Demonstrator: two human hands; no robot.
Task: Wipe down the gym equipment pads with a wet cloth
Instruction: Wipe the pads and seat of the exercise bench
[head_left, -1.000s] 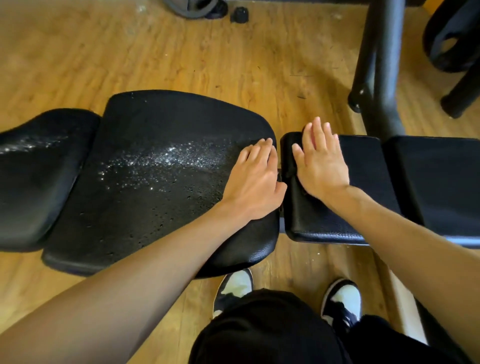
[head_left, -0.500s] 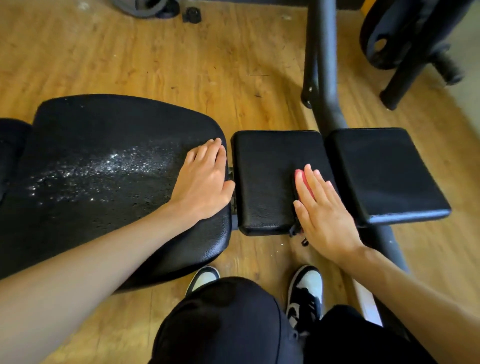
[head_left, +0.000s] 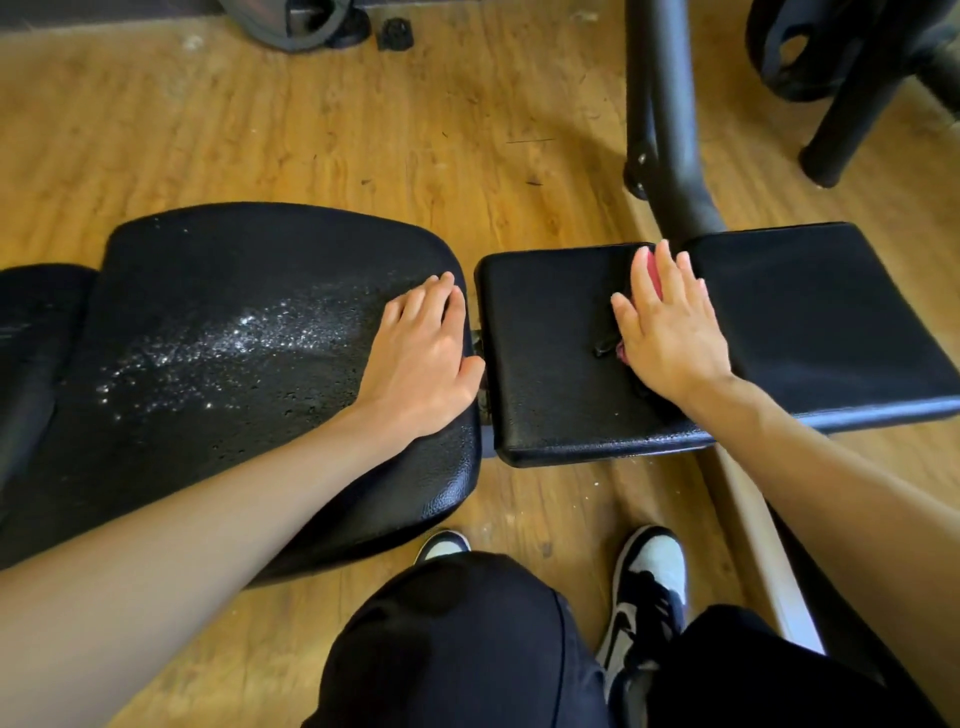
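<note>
A wide black seat pad (head_left: 234, 364) lies in front of me, its top glistening with water droplets. My left hand (head_left: 423, 358) rests flat on its right edge, fingers straight. To the right sits a smaller square black pad (head_left: 550, 353). My right hand (head_left: 670, 327) presses flat on that pad's right side, over a pink-and-dark cloth (head_left: 652, 273) that shows only between and beside the fingers. Another black pad (head_left: 831, 312) adjoins further right, and a dark pad (head_left: 31, 322) lies at the far left.
The floor is wood (head_left: 363, 130). A thick black frame post (head_left: 670, 119) rises behind the small pads. Weight plates on a stand (head_left: 831, 57) are at the top right, and dark gear (head_left: 311, 21) at the top. My shoes (head_left: 644, 587) stand below the bench.
My right hand has slid with the cloth from the small pad's near right edge up to its far right part. My left hand stays pressed on the seat pad.
</note>
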